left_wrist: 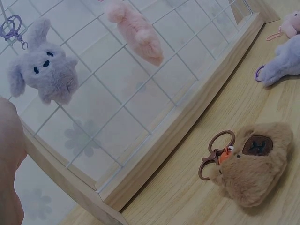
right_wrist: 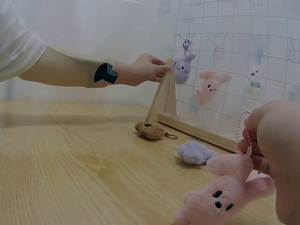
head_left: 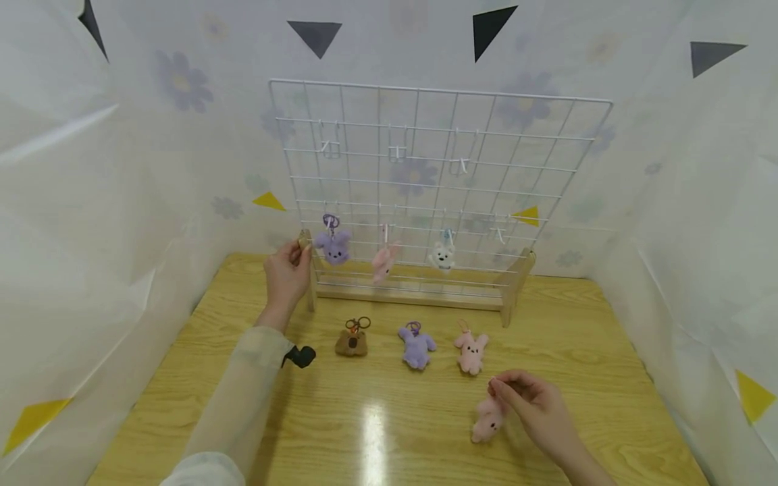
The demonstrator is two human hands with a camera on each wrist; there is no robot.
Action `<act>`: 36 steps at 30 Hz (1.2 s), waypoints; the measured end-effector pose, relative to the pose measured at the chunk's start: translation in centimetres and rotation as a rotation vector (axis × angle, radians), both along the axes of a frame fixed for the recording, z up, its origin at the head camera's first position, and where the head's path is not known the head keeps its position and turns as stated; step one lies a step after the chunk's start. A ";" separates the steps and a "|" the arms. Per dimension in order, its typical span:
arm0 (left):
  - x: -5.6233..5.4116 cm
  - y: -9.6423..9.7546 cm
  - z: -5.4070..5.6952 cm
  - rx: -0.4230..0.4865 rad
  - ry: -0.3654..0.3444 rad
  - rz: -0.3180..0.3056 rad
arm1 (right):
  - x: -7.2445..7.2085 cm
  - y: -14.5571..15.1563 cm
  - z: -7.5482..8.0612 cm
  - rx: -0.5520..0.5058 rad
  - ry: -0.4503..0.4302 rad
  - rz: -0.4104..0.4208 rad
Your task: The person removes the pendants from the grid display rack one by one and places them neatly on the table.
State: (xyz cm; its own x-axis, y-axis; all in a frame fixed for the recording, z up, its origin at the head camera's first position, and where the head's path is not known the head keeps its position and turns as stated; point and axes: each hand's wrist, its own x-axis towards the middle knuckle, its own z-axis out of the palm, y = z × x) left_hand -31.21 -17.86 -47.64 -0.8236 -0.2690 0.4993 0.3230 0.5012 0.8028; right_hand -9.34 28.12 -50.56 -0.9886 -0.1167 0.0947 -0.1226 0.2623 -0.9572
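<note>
A wood-grain tabletop (head_left: 565, 337) is backed by flowered white sheeting (head_left: 200, 148), before which a wire grid (head_left: 437, 92) is carried on wooden uprights (head_left: 310, 287). In the left wrist view the left hand (head_left: 288, 273) is cut off by the frame, its fingertips unseen; in the right wrist view the lying pink charm (head_left: 471, 353) is largely hidden. The held pink charm (head_left: 488, 420) is plush and long-eared, with dark eyes and nose and a pink bead chain (right_wrist: 239, 131). It is suspended just in front of the lying one — whether the tabletop is touched cannot be told. The chain is pinched between thumb and fingers of the right hand (head_left: 535, 408); the left upright is gripped near its top by the left hand.
</note>
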 end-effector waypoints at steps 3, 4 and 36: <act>-0.1 0.0 -0.1 -0.003 0.007 0.001 | -0.8 -0.3 -0.7 -0.017 -0.021 -0.017; -0.1 0.0 -0.1 -0.004 0.009 0.001 | -1.0 -0.4 -0.9 -0.023 -0.029 -0.023; -0.1 0.0 -0.4 0.026 -0.031 -0.011 | -3.2 -3.4 -4.0 0.118 -0.132 -0.121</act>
